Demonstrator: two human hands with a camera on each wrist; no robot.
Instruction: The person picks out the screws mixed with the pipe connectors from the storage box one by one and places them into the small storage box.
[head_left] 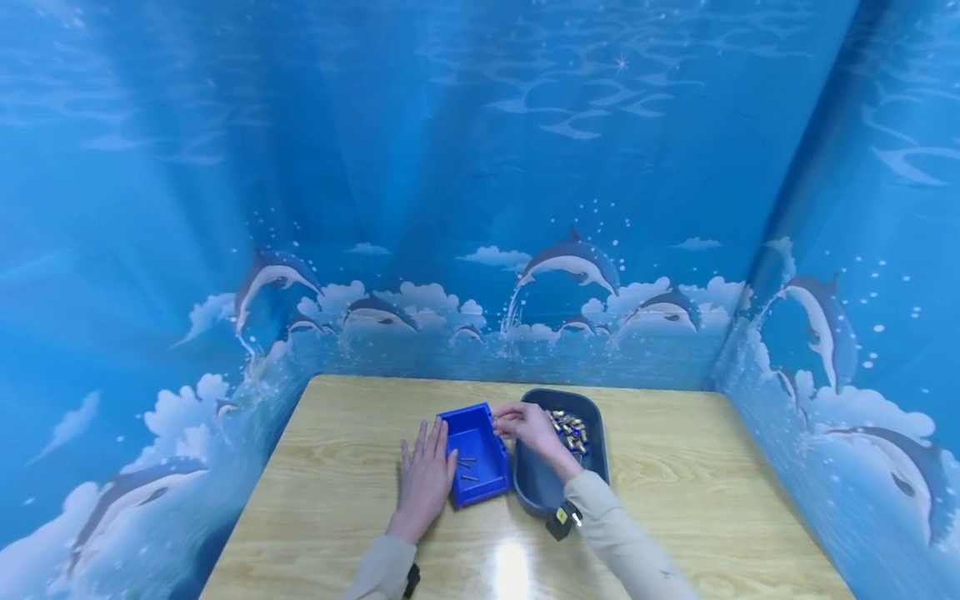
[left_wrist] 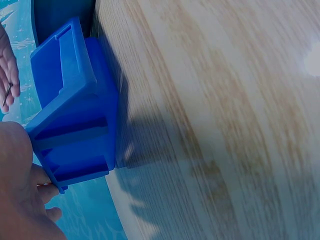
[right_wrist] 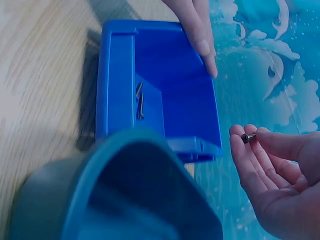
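My left hand point(head_left: 426, 475) lies along the left side of a blue plastic bin point(head_left: 482, 489), its fingers straight and touching the rim. Several dark screws point(head_left: 469, 478) lie on the bin's floor; the right wrist view shows them point(right_wrist: 141, 106) too. Just above the bin's right rim, my right hand point(head_left: 527, 427) pinches one small screw point(right_wrist: 248, 137) between thumb and fingertip. The other fingers of that hand are loosely bent, as the right wrist view shows. Under the right wrist stands a dark grey-blue tub point(head_left: 534, 483) holding many brass-coloured fittings point(head_left: 572, 431), some with blue parts.
Both containers stand side by side on a light wooden table point(head_left: 690, 492). A blue curtain point(head_left: 480, 167) printed with dolphins hangs behind the table and on both sides. The tub's near wall point(right_wrist: 55, 195) rises beside the bin in the right wrist view.
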